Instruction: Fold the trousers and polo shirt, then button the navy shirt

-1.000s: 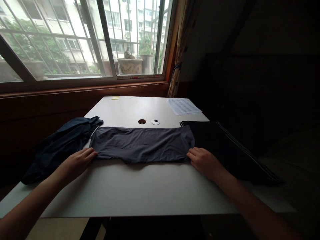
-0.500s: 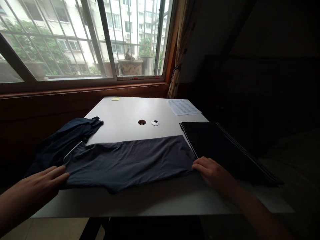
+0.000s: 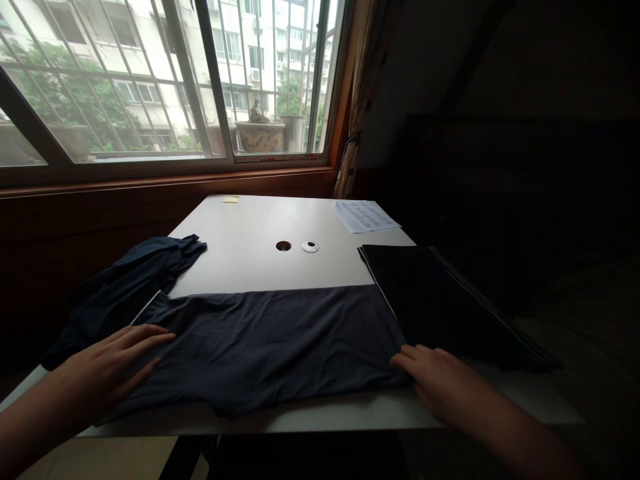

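Note:
A pair of dark blue-grey trousers (image 3: 280,340), folded lengthwise, lies across the front of the white table (image 3: 245,260), slightly wrinkled, with a white edge at its left end. On that left end rests my left hand (image 3: 125,357), fingers stretched out and apart. My right hand (image 3: 425,367) has its fingers closed on the right end of the trousers, near the lower corner; the thumb is mostly hidden. Right beside this end sits a flat folded black garment (image 3: 450,303) with white trim lines. A crumpled navy garment (image 3: 130,273) lies at the left, partly behind my left hand.
At the back right of the table lie printed paper sheets (image 3: 365,217). A yellow sticky note (image 3: 231,199) is at the back left. A round hole (image 3: 283,246) and its white cover (image 3: 310,247) are mid-table. Beyond stands a barred window (image 3: 165,80).
The trousers have moved toward me and lie flatter, nearer the front edge. My left hand has let go of the left end and spread its fingers over it. My right hand has moved nearer.

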The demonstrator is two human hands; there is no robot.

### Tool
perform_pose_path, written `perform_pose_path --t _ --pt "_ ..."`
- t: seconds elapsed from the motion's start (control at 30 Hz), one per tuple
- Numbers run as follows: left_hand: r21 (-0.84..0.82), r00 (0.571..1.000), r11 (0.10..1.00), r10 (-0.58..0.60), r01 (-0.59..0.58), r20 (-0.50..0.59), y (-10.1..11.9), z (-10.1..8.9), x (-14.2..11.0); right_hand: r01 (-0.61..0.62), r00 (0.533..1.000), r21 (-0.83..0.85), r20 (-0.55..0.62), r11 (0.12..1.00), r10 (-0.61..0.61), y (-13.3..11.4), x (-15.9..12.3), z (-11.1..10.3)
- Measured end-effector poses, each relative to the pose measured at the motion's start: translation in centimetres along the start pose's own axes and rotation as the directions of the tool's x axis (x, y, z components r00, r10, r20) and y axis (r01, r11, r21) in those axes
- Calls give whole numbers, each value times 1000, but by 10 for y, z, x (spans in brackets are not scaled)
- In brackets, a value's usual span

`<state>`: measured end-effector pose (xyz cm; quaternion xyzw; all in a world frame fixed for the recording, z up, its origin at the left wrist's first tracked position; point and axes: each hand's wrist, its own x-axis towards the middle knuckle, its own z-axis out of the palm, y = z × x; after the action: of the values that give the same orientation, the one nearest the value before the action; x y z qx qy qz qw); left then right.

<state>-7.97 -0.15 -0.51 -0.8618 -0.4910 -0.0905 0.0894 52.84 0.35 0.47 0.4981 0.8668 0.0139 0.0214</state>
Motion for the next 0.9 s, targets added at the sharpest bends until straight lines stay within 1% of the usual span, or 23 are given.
perform_pose_path --t 0.03,0.1,0.17,0.2,0.27,0.3,0.37,0.4,0.43,0.5,0.63,0.77,0.83,0.9 --pt "-19 1000 1000 11 -10 27 7 0 18 18 999 13 -30 1000 -17 -6 5 -6" --pt "-36 999 999 42 -41 25 24 8 53 79 992 67 -109 995 -72 -26 23 -16" --pt "-32 999 999 41 -41 11 44 25 83 139 973 144 -203 980 -109 -55 51 -20" --pt "-30 999 999 43 -42 13 55 35 97 166 964 171 -237 971 -123 -71 67 -17" --pt "-40 998 998 56 -55 19 75 56 118 207 955 220 -256 953 -148 -101 99 -4" --pt "-45 998 997 63 -62 27 83 65 126 220 958 245 -237 944 -161 -114 114 6" --pt "-55 997 997 53 -50 50 91 80 137 230 966 291 -187 929 -180 -129 135 25" --pt "-61 997 998 38 -34 62 91 85 140 222 970 306 -162 926 -180 -132 142 34" --pt "-65 997 998 20 -15 74 88 89 142 212 974 313 -142 926 -175 -130 147 41" --pt "-67 995 997 -20 26 95 77 92 142 173 982 310 -123 935 -141 -118 150 49" --pt "-59 990 994 -83 90 117 54 93 138 37 992 263 -124 964 -4 -70 142 55" --pt "-67 987 992 -101 110 125 50 93 138 -128 981 198 -119 972 153 -26 127 61" --pt "-62 985 992 -103 112 135 52 93 138 -177 971 175 -129 969 201 -12 121 66" --pt "-53 982 992 -106 115 154 52 91 139 -203 965 160 -134 966 225 -6 117 69"
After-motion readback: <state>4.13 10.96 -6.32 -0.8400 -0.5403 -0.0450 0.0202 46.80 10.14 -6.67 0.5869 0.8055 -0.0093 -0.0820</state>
